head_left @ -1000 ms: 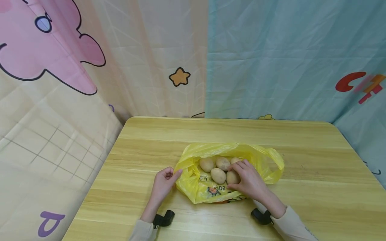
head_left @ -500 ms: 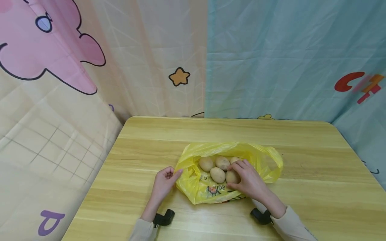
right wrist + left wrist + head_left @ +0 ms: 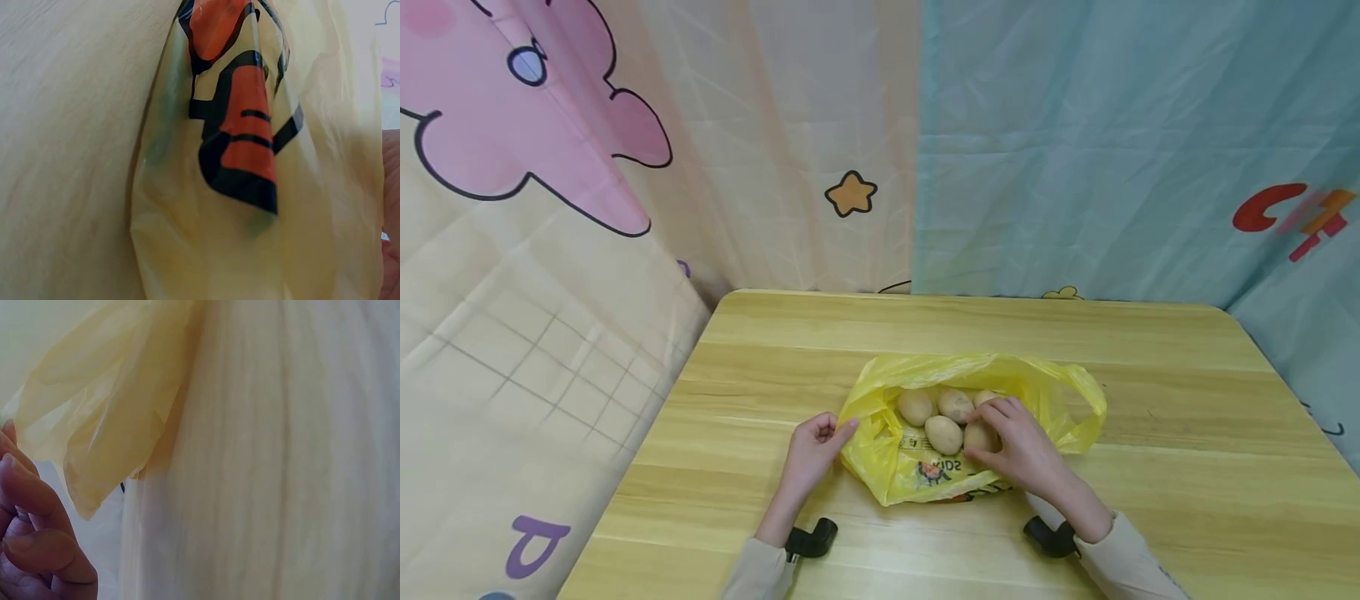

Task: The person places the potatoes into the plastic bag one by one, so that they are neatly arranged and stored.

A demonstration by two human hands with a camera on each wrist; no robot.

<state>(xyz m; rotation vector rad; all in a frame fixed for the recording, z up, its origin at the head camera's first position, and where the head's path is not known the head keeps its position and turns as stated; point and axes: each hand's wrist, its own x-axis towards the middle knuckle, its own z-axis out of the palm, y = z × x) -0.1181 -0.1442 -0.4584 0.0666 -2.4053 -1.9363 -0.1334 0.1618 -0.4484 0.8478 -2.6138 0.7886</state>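
Note:
A yellow plastic bag [image 3: 868,475] lies on its side on the table, mouth spread wide toward me. Several tan, rounded potatoes [image 3: 943,435] sit inside it. My left hand [image 3: 808,454] pinches the bag's left edge between thumb and fingers. Reaching in from the right, my right hand [image 3: 1026,450] has its thumb and fingers around the front right potato [image 3: 978,437] and partly covers it. In the left wrist view, curled fingers [image 3: 37,506] show beside a loose corner of the bag [image 3: 112,419]. Printed bag side [image 3: 237,137] fills most of the right wrist view, hiding the potatoes there.
The wooden table [image 3: 760,358] has rounded far corners. Patterned curtains [image 3: 790,125] hang right behind it and along both sides. The bag's handle loop [image 3: 1093,408] sticks out to the right. A black wrist mount [image 3: 812,537] sits by each sleeve.
The head view has shifted slightly. Both hands, the bag and the potatoes keep nearly the same places.

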